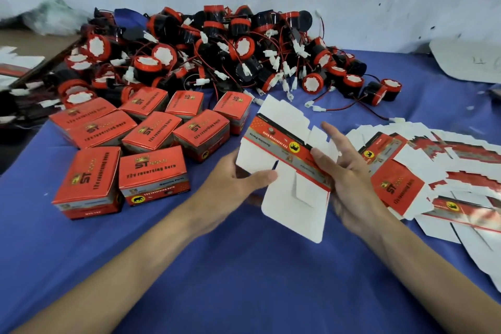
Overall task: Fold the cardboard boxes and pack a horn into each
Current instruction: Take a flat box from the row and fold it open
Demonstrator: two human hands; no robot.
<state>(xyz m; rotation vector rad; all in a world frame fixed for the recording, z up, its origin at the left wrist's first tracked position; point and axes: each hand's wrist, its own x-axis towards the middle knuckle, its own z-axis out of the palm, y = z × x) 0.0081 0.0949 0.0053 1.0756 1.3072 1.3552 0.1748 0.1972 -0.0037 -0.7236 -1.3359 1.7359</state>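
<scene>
Both hands hold a flat cardboard box blank [287, 165], white inside with a red printed band across it, above the blue table. My left hand [238, 184] grips its left edge, thumb on top of the white panel. My right hand [344, 168] holds the right side, thumb pressed on the red band and fingers spread behind the flaps. A large heap of red and black horns [217, 51] with wires and white plugs lies at the back. Several folded red boxes [151, 138] stand to the left of the blank.
A spread of unfolded box blanks [433, 171] covers the table at the right. The blue cloth [244, 266] lies under everything. A white wall runs behind the heap, and a white sheet [471, 62] lies at the far right.
</scene>
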